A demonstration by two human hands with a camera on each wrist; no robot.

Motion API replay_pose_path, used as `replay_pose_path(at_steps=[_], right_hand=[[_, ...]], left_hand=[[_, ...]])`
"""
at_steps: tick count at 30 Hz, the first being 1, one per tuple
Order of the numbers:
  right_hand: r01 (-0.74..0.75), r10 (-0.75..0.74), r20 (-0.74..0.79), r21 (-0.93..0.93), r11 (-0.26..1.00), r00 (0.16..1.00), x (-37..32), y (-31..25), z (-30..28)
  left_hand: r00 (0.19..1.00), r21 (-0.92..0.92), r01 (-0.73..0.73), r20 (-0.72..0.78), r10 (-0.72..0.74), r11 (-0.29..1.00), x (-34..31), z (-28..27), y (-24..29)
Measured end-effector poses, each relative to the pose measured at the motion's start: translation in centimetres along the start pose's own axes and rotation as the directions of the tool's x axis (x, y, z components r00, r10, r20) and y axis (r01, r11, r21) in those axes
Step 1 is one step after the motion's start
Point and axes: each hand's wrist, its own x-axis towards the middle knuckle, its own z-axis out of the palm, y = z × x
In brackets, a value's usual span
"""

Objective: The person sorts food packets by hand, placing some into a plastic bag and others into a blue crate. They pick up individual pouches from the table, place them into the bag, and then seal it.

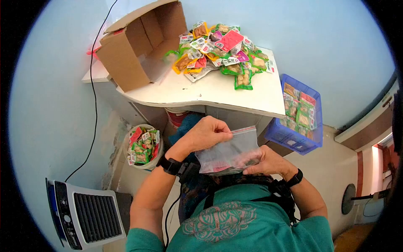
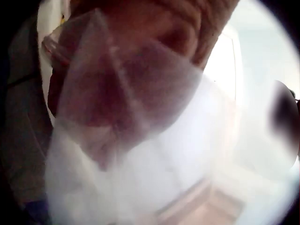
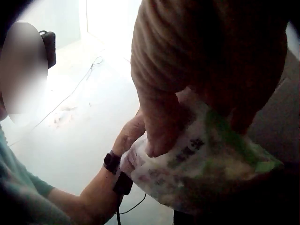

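Observation:
Between both hands, in front of the torso, is a clear plastic zip bag (image 1: pixel 226 152) with a red line along its upper edge. My left hand (image 1: pixel 208 133) pinches it near that edge, fingers curled. In the left wrist view the film (image 2: pixel 187 126) spreads large and blurred across the fingers. With thumb and fingers, my right hand (image 1: pixel 268 161) grips the bag's right side. Something reddish and dark shows through its lower part. Seen from the right wrist, a packet (image 3: pixel 211 159) with green edging and dark print lies under the fingers, overlapping the bag.
A white table (image 1: pixel 193 94) bears a heap of snack packets (image 1: pixel 226 50) and a tipped cardboard box (image 1: pixel 121 63). More packets fill a blue crate (image 1: pixel 317 113) at right and a white bucket (image 1: pixel 126 147) at left. An air cooler (image 1: pixel 92 216) stands lower left; a cable (image 1: pixel 93 84) hangs along the wall.

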Motion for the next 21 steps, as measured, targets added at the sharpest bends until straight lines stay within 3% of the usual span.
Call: replay_pose_path(at_steps=[3,8,11,14,17,21], right_hand=[[-0.227,0.228,0.002,0.092,0.97,0.974,-0.4,-2.8,-0.2],[-0.138,0.167,-0.172,0.167,0.976,0.971,-1.9,-0.7,-1.1],[-0.004,-0.14,-0.423,-0.322,0.947,0.895,-2.5,-1.7,-0.8],[0.122,-0.302,-0.225,-0.579,0.806,0.926,-2.0,-3.4,-0.7],[0.178,-0.276,-0.098,-0.553,0.814,0.956,-1.2,-1.6,-0.4],[0.085,-0.096,-0.026,-0.276,0.957,0.995,-0.6,1.9,-0.5]], left_hand=[[0.997,-0.137,0.073,0.028,-0.07,0.988,-0.1,0.7,-0.5],[0.984,-0.241,0.175,0.08,-0.161,0.954,-0.1,1.4,-2.3],[0.973,-0.383,0.228,0.124,-0.194,0.895,0.1,2.2,-4.0],[0.971,-0.435,0.234,0.149,-0.187,0.869,0.0,3.0,-5.3],[0.97,-0.424,0.239,0.146,-0.194,0.874,-0.3,3.5,-5.0],[0.979,-0.429,0.203,0.1,-0.177,0.88,-0.9,4.3,-5.6]])
